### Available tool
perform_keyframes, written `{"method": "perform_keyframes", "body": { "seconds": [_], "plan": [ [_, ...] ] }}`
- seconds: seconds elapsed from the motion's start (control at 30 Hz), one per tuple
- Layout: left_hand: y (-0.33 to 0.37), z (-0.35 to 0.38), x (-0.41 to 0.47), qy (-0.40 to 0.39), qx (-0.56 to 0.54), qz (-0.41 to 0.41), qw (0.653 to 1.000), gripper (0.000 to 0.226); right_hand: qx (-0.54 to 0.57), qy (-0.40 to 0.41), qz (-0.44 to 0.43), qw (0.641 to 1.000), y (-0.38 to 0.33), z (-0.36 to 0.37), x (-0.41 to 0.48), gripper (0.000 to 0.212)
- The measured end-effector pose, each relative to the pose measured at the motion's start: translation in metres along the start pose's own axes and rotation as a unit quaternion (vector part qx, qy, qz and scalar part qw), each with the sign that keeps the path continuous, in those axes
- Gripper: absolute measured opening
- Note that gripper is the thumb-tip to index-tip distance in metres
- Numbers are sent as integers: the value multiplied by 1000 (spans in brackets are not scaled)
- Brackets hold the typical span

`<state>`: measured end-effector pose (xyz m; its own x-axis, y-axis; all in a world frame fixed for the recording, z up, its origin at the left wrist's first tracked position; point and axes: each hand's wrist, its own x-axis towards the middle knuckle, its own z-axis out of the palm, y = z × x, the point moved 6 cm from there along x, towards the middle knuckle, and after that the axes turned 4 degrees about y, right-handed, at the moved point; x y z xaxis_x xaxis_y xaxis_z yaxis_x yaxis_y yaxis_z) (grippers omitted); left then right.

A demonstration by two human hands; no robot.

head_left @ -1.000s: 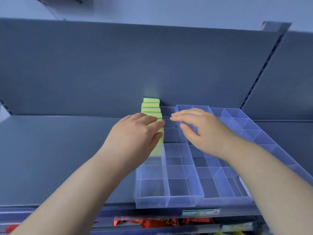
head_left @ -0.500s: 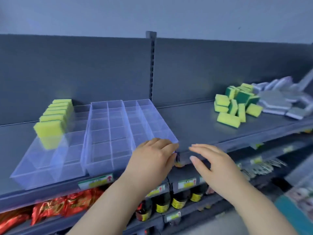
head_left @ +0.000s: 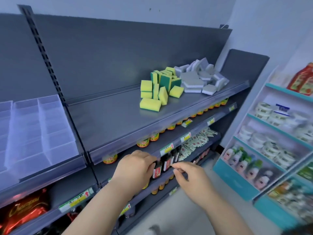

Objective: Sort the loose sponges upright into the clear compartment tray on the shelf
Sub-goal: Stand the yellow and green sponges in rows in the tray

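Observation:
A heap of loose yellow-and-green sponges lies on the grey shelf toward its right end. The clear compartment tray stands on the same shelf level at the far left, cut off by the frame edge; the compartments I can see hold nothing. My left hand and my right hand hover side by side below the shelf's front edge, in front of the lower shelves. Both have loosely curled fingers and hold nothing. They are well short of the sponges.
A pile of grey-and-white sponges lies just right of the yellow ones. Jars and dark bottles fill the lower shelves, red snack bags sit bottom left. A teal-edged display rack of goods stands at the right.
The view has swung right, from the tray to the sponge heaps. Both hands have left the tray and dropped below the shelf edge. The row of upright sponges is out of view.

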<state>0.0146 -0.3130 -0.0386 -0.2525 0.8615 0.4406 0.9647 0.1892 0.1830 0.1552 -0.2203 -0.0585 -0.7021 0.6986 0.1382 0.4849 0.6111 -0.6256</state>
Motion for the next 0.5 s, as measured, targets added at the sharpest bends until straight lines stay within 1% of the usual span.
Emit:
{"method": "perform_keyframes", "body": {
  "seconds": [0.1,0.2,0.27,0.33,0.4,0.43,0.5],
  "plan": [
    [-9,9,42,22,1,-14,1000,23,-3,-10,-17,1000,10,-8,37,24],
    [-29,19,91,37,12,-47,998,20,-21,-33,-52,998,13,-22,92,25],
    [-43,26,126,54,25,-54,997,20,-35,-39,-80,995,14,-35,135,26],
    [-56,33,161,58,25,-62,996,23,-53,-42,-96,993,16,-50,175,27],
    [-70,40,191,60,40,-68,995,20,-70,-53,-101,991,22,-63,208,28],
    [-76,46,204,50,56,-75,994,22,-75,-59,-103,990,25,-69,223,29],
    [-88,62,226,-10,73,-107,991,44,-84,-61,-115,988,33,-78,250,28]
  ]
}}
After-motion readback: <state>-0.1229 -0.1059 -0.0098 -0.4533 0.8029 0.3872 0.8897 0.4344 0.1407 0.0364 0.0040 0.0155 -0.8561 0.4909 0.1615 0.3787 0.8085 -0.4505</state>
